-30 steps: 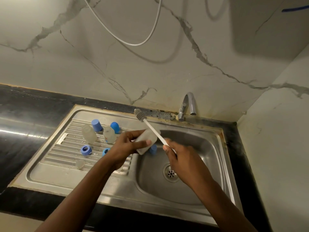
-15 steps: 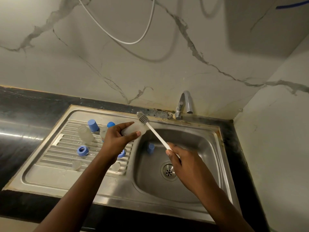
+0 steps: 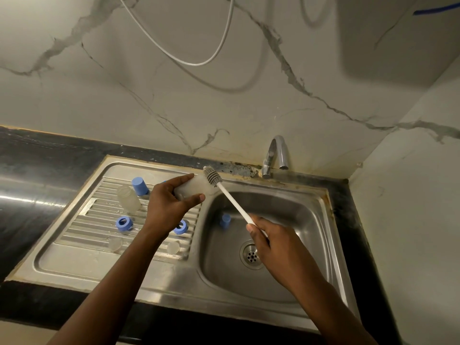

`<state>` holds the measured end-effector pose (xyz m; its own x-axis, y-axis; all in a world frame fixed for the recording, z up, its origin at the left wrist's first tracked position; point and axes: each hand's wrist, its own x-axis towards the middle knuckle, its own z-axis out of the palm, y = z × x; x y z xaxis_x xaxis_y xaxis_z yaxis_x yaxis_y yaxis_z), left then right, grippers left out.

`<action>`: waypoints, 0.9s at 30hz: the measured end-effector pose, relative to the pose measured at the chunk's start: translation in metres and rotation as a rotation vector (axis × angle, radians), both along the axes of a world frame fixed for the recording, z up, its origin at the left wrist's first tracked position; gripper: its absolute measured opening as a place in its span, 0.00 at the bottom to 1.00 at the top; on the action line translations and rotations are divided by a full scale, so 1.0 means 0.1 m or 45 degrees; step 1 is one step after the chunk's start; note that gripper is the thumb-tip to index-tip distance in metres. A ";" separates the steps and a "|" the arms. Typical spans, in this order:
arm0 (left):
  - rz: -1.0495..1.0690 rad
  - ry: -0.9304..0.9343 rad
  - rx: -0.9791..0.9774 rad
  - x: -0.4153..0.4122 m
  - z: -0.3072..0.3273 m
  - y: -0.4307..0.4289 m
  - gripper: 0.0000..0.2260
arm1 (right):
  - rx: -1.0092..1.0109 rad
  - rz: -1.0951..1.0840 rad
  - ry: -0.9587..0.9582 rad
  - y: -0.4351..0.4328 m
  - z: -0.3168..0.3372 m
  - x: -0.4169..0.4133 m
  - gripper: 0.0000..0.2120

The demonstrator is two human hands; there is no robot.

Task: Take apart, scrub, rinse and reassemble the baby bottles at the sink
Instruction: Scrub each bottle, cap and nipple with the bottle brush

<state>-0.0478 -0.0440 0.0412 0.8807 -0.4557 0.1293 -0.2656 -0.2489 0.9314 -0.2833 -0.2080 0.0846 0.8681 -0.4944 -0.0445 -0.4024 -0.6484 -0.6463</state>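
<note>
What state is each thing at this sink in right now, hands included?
left hand: grips the held bottle.
held bottle: on its side, no cap.
right hand: grips the brush by its handle.
brush: head at the held bottle's end, not clearly inside.
second bottle: uncapped, on the drainboard.
blue cap: off, standing on the drainboard.
blue ring: off, lying on the drainboard.
tap: no water running.
</note>
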 end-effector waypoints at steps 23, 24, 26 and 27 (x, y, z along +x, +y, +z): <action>-0.195 -0.471 0.085 -0.10 0.00 0.05 0.29 | 0.022 0.001 0.016 -0.02 0.12 0.13 0.21; -0.169 -0.460 0.073 -0.09 -0.01 0.05 0.29 | 0.020 0.002 0.013 -0.02 0.12 0.13 0.21; -0.106 -0.425 0.033 -0.09 -0.01 0.06 0.28 | 0.007 0.014 0.003 -0.02 0.10 0.11 0.20; -0.091 -0.415 0.015 -0.08 0.01 0.07 0.27 | 0.006 0.018 -0.003 0.00 0.08 0.10 0.19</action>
